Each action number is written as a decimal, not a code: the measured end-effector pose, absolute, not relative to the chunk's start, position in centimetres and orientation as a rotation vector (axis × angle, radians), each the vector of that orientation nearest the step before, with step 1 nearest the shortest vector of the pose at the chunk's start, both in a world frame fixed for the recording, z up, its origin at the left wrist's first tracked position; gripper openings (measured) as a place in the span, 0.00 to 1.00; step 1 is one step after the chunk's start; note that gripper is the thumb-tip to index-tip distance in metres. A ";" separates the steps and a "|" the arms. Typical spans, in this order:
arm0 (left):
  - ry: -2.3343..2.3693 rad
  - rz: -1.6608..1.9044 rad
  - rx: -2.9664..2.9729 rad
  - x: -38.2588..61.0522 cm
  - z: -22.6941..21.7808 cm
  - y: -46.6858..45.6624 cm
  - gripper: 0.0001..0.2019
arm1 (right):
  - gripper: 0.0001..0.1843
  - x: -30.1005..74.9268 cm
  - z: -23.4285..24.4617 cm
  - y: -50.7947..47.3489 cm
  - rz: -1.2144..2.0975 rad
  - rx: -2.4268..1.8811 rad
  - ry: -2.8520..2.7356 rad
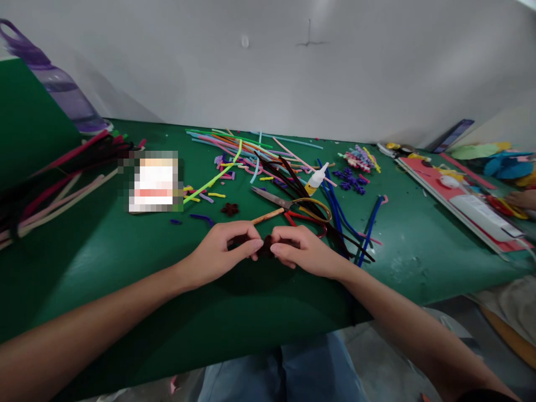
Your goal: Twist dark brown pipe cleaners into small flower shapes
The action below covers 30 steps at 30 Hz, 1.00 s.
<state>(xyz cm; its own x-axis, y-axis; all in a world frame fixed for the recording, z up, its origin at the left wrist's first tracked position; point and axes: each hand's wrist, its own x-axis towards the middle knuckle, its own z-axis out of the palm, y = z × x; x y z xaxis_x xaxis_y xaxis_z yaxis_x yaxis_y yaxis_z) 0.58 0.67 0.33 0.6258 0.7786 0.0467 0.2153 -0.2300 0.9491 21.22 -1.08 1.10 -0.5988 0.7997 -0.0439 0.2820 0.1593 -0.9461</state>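
Observation:
A small dark brown pipe cleaner piece point(267, 246), bent into loops, is between my two hands above the front of the table. My left hand point(228, 248) pinches its left side with thumb and fingers. On the other side, my right hand point(307, 249) pinches it as well. The fingers partly hide its shape. Just beyond my left hand lies a brown pipe cleaner flower point(229, 209). Scissors point(270, 197) with spread blades rest past my fingertips. Dark brown pipe cleaners point(288, 181) run beside them, near a small white glue bottle point(317, 178).
Colourful pipe cleaners point(234, 140) and cut bits lie at the back. Blue pipe cleaners point(335, 204) and purple curled pieces point(350, 181) are to the right, before a white power strip point(486, 215). At left are a blurred card point(154, 181), pipe cleaner bundles point(54, 195) and a purple bottle point(67, 92).

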 end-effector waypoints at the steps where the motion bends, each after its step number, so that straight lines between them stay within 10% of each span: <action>1: 0.813 0.650 1.771 0.6 0.3 0.7 0.11 | 0.12 21.2 1.1 -1.1 1.434 -1.031 -1.971; 30: 0.800 0.613 1.886 0.6 0.5 0.7 0.12 | 0.16 21.2 0.9 -1.1 1.490 -0.997 -1.907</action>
